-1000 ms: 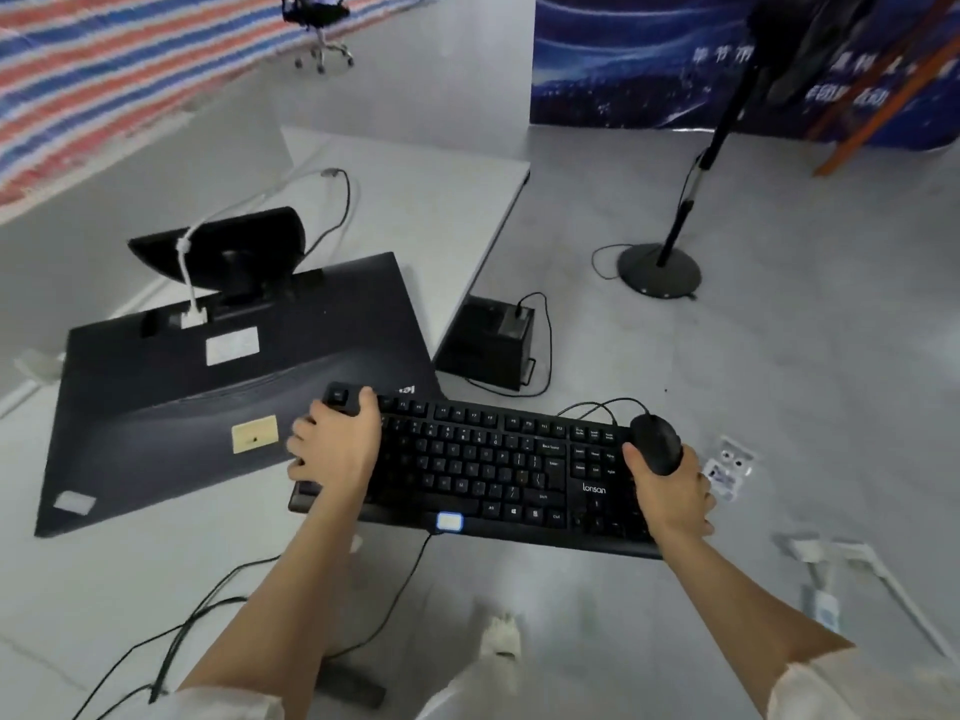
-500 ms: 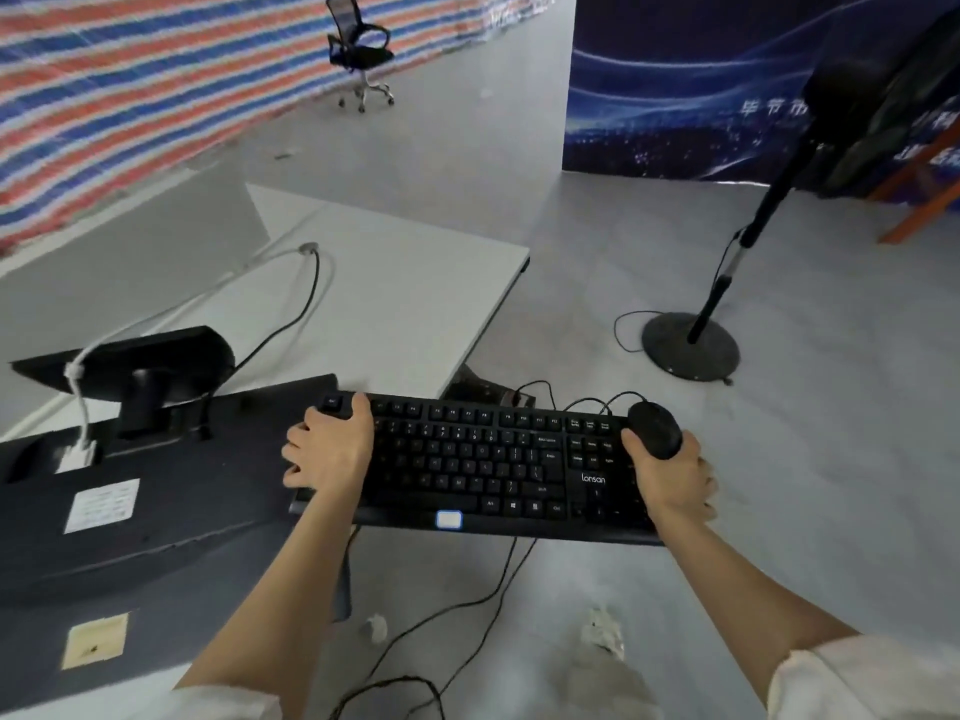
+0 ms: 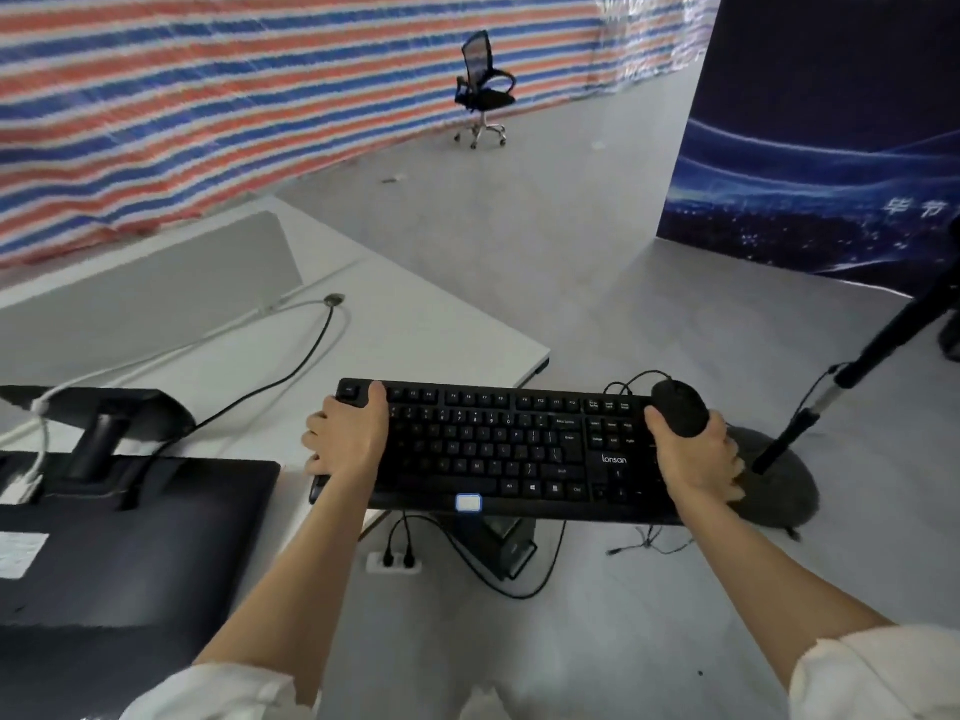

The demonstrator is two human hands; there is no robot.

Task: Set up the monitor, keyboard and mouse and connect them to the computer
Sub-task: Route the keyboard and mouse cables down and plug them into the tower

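I carry a black keyboard (image 3: 498, 449) level in the air, off the white desk's (image 3: 415, 330) right edge. My left hand (image 3: 348, 439) grips its left end, thumb on the top row. My right hand (image 3: 696, 459) holds the right end together with a black mouse (image 3: 680, 407) pinned on top. The black monitor (image 3: 119, 543) lies face down on the desk at lower left, its stand (image 3: 98, 418) pointing away, with a white and a black cable plugged into its back. The small black computer (image 3: 511, 548) sits on the floor under the keyboard, mostly hidden.
A white power strip (image 3: 392, 561) with two black plugs lies on the floor by the desk. Loose cables trail below the keyboard. A floor stand's round base (image 3: 774, 485) and pole (image 3: 883, 345) are at right. An office chair (image 3: 483, 90) stands far back.
The view has swung up and to the right; the monitor slid to the lower left of frame. Both hands keep the same hold on keyboard and mouse, now beyond the desk edge.
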